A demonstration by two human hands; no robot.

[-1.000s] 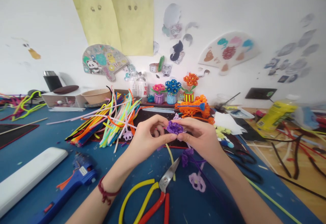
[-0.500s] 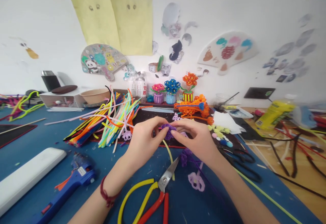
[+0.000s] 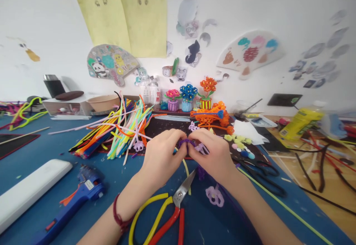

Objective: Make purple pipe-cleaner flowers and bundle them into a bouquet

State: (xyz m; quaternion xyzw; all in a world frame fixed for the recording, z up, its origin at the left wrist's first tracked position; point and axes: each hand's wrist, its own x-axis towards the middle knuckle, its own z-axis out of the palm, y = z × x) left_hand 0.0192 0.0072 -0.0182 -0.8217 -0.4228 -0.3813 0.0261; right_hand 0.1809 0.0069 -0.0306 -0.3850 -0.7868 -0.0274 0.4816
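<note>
Both my hands meet over the middle of the table, pinching a dark purple pipe-cleaner flower (image 3: 187, 141) between thumbs and fingers. My left hand (image 3: 165, 156) grips its left side, and my right hand (image 3: 213, 154) grips its right side; the fingers partly hide it. Just below lie open scissors (image 3: 180, 195) with red and yellow handles, their blades pointing up toward my right hand. A lilac pipe-cleaner flower (image 3: 214, 196) rests under my right wrist. More dark purple loops (image 3: 201, 173) show below my right palm. A pale yellow pipe cleaner (image 3: 186, 169) runs beside the blades.
A blue glue gun (image 3: 86, 189) and a white bar-shaped case (image 3: 33, 189) lie at left. Bundled pipe cleaners (image 3: 125, 130) spread behind my left hand. Black scissors (image 3: 261, 176) lie right of my right wrist. Potted pipe-cleaner flowers (image 3: 187, 98) stand at the back, near orange flowers (image 3: 211, 116).
My fingertips have closed in around the purple flower, and it now looks flatter and more covered. My right hand has tilted slightly inward. The camera view has shifted a little.
</note>
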